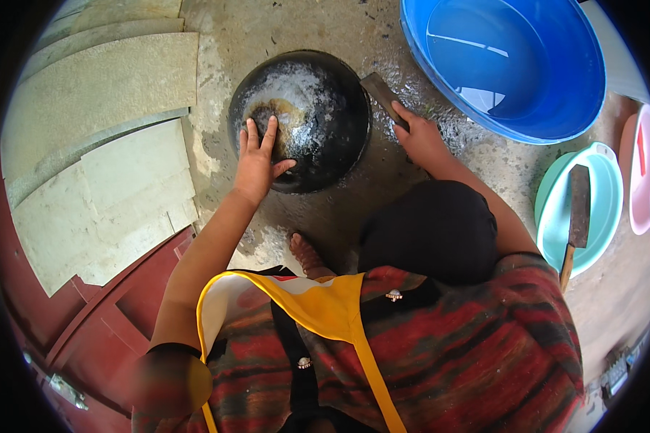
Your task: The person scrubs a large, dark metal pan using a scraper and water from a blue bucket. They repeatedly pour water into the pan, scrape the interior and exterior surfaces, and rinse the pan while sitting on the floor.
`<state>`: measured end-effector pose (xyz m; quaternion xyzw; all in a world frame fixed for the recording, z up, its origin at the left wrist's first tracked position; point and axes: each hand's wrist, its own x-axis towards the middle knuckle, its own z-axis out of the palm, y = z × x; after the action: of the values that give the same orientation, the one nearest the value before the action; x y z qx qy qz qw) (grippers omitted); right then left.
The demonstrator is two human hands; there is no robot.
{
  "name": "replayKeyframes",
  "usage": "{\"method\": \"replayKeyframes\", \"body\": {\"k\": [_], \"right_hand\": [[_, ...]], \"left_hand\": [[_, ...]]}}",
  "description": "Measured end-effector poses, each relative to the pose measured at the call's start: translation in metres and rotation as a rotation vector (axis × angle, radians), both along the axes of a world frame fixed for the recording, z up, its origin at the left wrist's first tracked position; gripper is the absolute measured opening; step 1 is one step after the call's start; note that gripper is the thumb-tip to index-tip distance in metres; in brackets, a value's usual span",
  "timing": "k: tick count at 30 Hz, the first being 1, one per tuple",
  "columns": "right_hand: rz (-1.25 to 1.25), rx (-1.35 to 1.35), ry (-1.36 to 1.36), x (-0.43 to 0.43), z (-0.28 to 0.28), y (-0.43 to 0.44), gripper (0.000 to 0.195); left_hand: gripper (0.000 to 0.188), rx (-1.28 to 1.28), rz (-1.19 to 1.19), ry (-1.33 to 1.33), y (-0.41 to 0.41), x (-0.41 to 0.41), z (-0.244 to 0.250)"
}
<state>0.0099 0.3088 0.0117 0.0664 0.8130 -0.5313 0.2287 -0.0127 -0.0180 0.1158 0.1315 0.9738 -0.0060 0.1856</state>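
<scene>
A blackened wok (330, 135) lies upside down on the wet concrete floor, its rounded bottom up, with grey and brownish patches on top. My left hand (257, 165) rests on its near left side, fingers spread and thumb out, gripping nothing. Right of the wok, my right hand (425, 138) is closed around a flat dark blade (382, 94), likely a cleaver or scraper. The far end of this blade reaches close to the wok's right rim; whether they touch I cannot tell. Its grip is mostly hidden by my fingers.
A large blue tub (563, 81) holding water stands at the upper right. Below it, a cleaver (579, 208) with a wooden handle lies across a mint-green basin (547, 233). A pink basin (636, 200) is beyond. Pale boards (119, 81) line the left side. My bare foot (306, 253) is near the wok.
</scene>
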Motion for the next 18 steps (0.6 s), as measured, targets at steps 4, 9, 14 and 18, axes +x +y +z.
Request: {"method": "replayKeyframes", "body": {"k": [4,9,14,18], "right_hand": [[0.037,0.024,0.059,0.003,0.002,0.002,0.052],[0.07,0.097,0.103,0.005,-0.007,0.001,0.051],[0.074,0.089,0.057,-0.008,-0.011,-0.001,0.051],[0.091,0.134,0.142,-0.017,-0.002,-0.007,0.051]], "left_hand": [[0.097,-0.02,0.004,-0.005,0.0,0.0,0.0],[0.097,-0.001,-0.008,0.03,0.0,0.0,-0.002],[0.096,-0.031,-0.009,-0.002,0.001,-0.002,0.002],[0.095,-0.014,0.016,-0.01,0.004,-0.001,0.004]]}}
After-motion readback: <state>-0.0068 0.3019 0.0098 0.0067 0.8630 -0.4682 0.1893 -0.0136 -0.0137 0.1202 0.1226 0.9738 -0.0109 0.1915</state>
